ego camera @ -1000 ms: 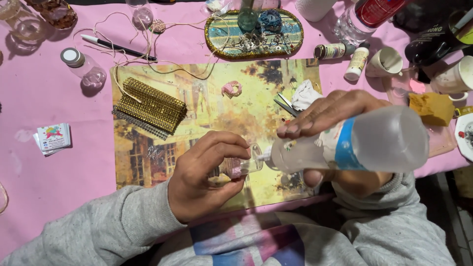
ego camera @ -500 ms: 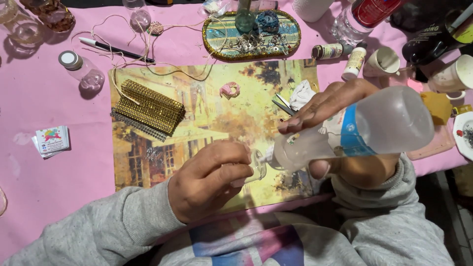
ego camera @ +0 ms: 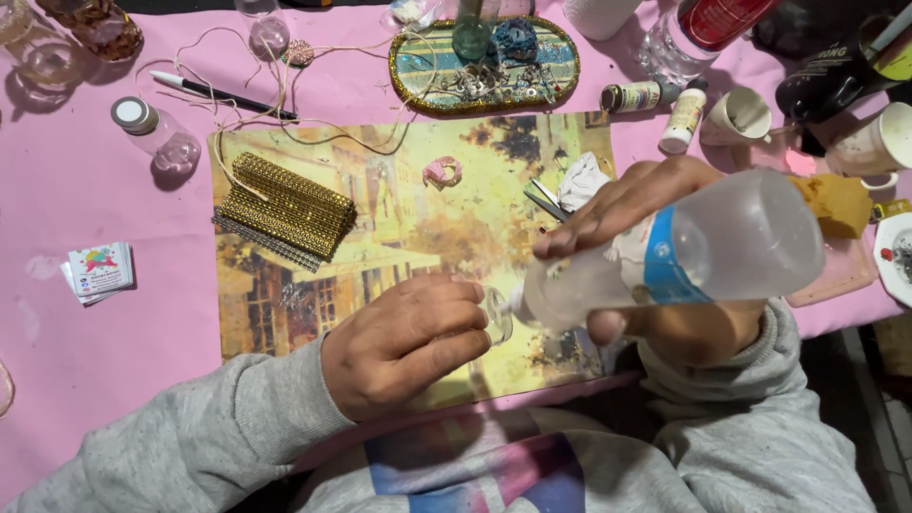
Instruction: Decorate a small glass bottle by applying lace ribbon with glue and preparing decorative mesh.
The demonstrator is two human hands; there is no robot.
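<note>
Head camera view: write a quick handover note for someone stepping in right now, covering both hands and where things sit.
Left hand pinches a small clear glass piece above the picture mat.
Right hand grips a translucent squeeze bottle with a blue band, tipped sideways, nozzle at the glass piece.
Gold mesh trim and a pink ring lie on the mat, scissors at its right edge.
Whether anything has come out of the bottle cannot be told.

The left hand hides most of a small clear piece, perhaps glass; bottle nozzle unseen.
</note>
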